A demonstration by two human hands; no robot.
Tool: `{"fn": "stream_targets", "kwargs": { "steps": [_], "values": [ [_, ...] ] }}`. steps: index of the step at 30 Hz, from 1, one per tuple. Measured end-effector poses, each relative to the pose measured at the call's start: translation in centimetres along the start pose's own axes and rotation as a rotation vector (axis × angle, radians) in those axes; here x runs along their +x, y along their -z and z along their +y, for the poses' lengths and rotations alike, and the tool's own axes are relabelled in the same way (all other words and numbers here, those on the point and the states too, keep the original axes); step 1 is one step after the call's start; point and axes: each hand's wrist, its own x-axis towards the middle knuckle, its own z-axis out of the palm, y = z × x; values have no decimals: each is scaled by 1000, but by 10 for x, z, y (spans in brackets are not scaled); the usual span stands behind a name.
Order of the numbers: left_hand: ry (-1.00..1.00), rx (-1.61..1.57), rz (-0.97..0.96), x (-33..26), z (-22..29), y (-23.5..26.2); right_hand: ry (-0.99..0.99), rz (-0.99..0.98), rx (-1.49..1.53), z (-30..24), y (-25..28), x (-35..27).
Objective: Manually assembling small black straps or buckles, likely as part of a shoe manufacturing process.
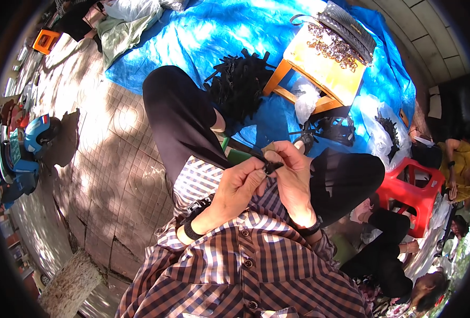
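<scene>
Left hand (238,186) and right hand (293,172) both pinch a small black strap piece (270,167) held between their fingertips.

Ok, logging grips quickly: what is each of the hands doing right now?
Left hand: closed, pinching the small black strap piece.
Right hand: closed on the same black strap piece.

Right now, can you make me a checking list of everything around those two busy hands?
Surface: blue plastic tarp on paved tile ground.
Job's things: small black strap piece, pinched by both hands.
Clutter: heap of black straps; orange wooden stool with metal rings; white plastic bags.
Fingers: left hand and right hand both shut on the piece.
Cables: nothing seen.
Surroundings: red plastic stool; blue scooter; other people nearby.
</scene>
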Motion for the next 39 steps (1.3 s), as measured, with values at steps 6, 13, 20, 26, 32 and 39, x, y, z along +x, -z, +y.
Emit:
{"fn": "stream_targets", "kwargs": {
  "steps": [6, 13, 20, 26, 32, 39],
  "values": [
    [50, -167, 104, 1, 2, 2, 89, 129, -78, -4, 2, 4],
    [61, -166, 4, 0, 4, 4, -24, -41, -4, 4, 4, 1],
    [8, -63, 127, 1, 0, 5, 191, 101, -262, -14, -6, -2],
    [-108, 130, 125, -2, 4, -1, 139, -6, -211, -15, -5, -2],
    [-111, 275, 237, -2, -3, -2, -94, -10, -188, -30, -14, -11],
    [-223, 467, 307, -3, -4, -4, -173, -41, -342, -28, -9, -6]
  ]
}}
